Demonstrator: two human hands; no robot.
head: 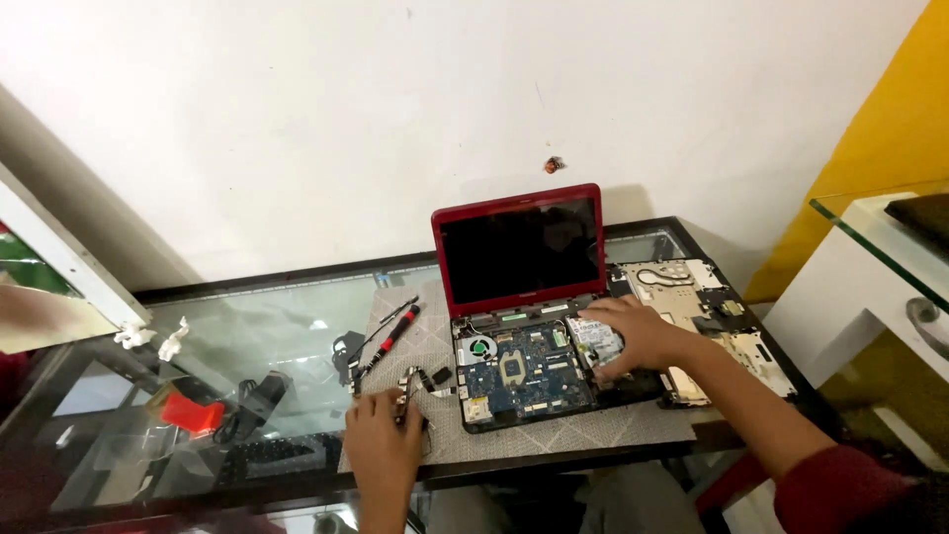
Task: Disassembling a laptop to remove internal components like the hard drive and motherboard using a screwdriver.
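Note:
A red laptop (518, 247) stands open on a grey mat (583, 427), its base stripped so the blue circuit board (524, 371) and a small fan (479, 347) show. My right hand (633, 334) rests flat on the right side of the open base, over a silver drive. My left hand (381, 440) lies on the mat's left edge, its fingers touching a small metal bracket (407, 386). Whether it grips the bracket is unclear.
A red-and-black screwdriver (395, 331) and thin black tools lie on the mat's upper left. The removed cream-coloured laptop cover (697, 311) sits to the right. A glass tabletop (257, 336) shows a red object (193, 412) and a keyboard below. A glass shelf (880, 237) stands at right.

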